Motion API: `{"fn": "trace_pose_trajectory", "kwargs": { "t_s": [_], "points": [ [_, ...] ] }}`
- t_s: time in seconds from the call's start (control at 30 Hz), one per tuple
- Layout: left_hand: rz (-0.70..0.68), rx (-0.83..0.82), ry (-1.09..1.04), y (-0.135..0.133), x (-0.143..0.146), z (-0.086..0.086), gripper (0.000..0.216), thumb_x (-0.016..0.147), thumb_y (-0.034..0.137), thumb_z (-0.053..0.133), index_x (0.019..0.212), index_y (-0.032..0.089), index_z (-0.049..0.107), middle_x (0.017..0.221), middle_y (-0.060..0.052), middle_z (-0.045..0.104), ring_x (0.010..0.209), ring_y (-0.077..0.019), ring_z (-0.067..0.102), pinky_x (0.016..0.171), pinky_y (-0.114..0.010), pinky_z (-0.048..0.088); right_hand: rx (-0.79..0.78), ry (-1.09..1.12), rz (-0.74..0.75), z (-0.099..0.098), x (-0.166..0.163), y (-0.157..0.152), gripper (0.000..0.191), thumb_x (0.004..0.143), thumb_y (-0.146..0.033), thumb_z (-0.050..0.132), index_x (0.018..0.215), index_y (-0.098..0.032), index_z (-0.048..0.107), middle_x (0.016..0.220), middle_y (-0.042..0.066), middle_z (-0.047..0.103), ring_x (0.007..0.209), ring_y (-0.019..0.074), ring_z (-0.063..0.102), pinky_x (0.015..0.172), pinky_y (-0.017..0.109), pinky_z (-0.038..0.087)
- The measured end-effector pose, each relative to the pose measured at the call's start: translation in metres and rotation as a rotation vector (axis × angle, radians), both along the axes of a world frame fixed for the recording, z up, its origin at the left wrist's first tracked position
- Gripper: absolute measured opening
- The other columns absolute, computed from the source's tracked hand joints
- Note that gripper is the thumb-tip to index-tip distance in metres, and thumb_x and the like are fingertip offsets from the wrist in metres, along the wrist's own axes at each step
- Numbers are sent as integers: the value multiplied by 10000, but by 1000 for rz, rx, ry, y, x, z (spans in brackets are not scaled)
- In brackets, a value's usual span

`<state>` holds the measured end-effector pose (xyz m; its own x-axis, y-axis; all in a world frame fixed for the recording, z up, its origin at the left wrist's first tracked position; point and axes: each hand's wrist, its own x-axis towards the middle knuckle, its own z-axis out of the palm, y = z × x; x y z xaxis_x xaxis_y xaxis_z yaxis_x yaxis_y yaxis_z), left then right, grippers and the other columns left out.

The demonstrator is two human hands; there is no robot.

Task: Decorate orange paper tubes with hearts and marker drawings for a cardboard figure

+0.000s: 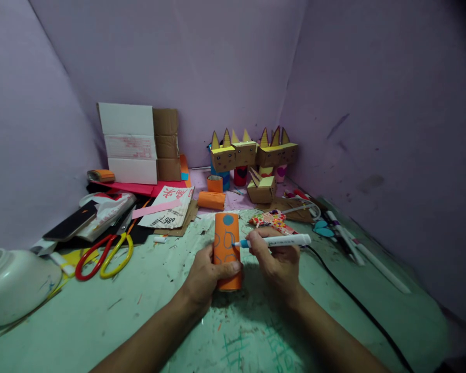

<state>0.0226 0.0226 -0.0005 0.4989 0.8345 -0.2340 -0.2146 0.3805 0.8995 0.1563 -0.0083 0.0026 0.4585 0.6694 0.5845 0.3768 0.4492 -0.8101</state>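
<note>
My left hand [205,274] grips the lower part of an orange paper-covered tube [227,280], its thumb lying across the front. One filled blue dot sits near the tube's top, with several outlined round shapes below it. In my right hand [276,261] is a white marker [283,240] with a blue tip. The marker points left, and its tip meets the tube at one of the outlines. Behind the tube lie another orange tube [212,200] on its side and a short orange roll [215,183].
Scissors [104,256] with red and yellow handles lie left, near a white bowl-like vessel [19,285]. Folded cardboard [130,145] leans at the back. Horned cardboard box heads [277,154] stand back right. A black cable [357,298] and pens [345,238] lie right.
</note>
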Motion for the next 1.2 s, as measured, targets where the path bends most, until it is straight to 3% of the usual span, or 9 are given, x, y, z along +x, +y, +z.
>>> {"fn": "trace_pose_trajectory", "kwargs": {
  "t_s": [0.27,0.5,0.97,1.2],
  "points": [
    [12,-4,22,-1,0,1,457,486,216,828,881,101,628,685,-8,634,602,-126,535,553,-235,429,12,32,0,-3,2,2,144,826,-263,604,721,-178,657,633,10,660,553,147,607,521,261,493],
    [8,-21,3,-2,1,2,469,483,213,825,897,104,633,696,-17,641,599,-136,538,559,-249,425,12,17,-23,-1,2,1,201,813,-269,601,633,-184,626,528,-12,605,470,137,563,452,248,449],
    [12,6,30,0,1,0,486,478,226,812,906,96,623,728,-42,649,647,-161,558,587,-257,427,57,46,-45,-6,4,0,195,837,-265,600,670,-181,655,556,-7,613,493,142,563,475,262,453],
    [23,5,18,0,1,2,453,458,233,822,851,109,634,662,-6,607,578,-119,495,524,-229,383,35,64,-13,-7,2,2,175,824,-293,618,698,-180,660,606,8,654,535,155,593,494,269,482]
  ]
}}
